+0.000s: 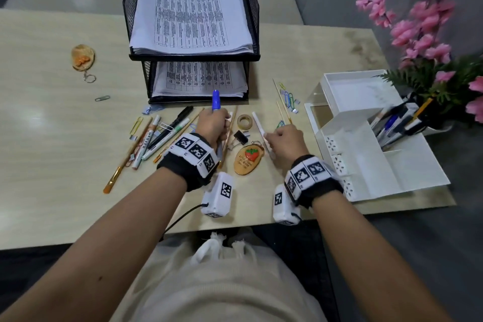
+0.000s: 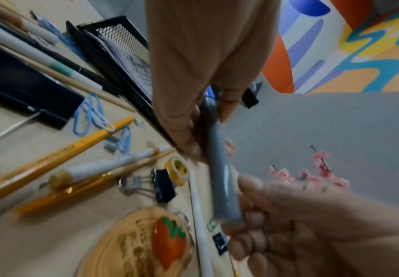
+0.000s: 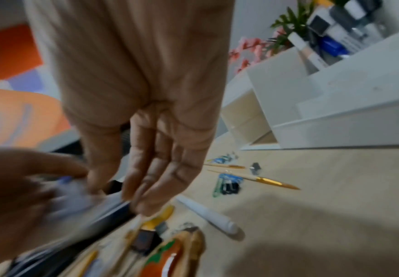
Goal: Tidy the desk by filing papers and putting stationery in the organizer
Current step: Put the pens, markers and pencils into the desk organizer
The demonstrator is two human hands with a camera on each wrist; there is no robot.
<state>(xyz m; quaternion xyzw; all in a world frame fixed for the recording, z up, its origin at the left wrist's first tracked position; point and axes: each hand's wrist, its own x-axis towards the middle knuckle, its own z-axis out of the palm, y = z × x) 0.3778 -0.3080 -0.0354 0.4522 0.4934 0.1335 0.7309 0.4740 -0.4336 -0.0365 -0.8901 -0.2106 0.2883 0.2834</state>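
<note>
My left hand [image 1: 214, 123] grips a blue-capped pen [image 1: 216, 98] upright over the loose stationery in front of the black mesh paper tray [image 1: 256, 34]. In the left wrist view its grey barrel [image 2: 219, 168] runs down from the curled fingers [image 2: 188, 131]. My right hand [image 1: 283, 138] hovers just right of it, fingers [image 3: 146, 178] hanging loosely and gripping nothing I can make out. A white pen [image 1: 257, 123] lies on the desk beside them [image 3: 207, 215]. The white organizer [image 1: 366, 159] stands to the right, with several pens [image 1: 397, 123] in its back compartment.
Markers and paintbrushes [image 1: 146, 138] lie left of my hands. A tape roll [image 1: 244, 121], a binder clip [image 1: 240, 137] and a strawberry keychain [image 1: 248, 159] sit between them. Paper clips [image 1: 287, 98] lie near the organizer. Pink flowers [image 1: 431, 21] stand at the far right.
</note>
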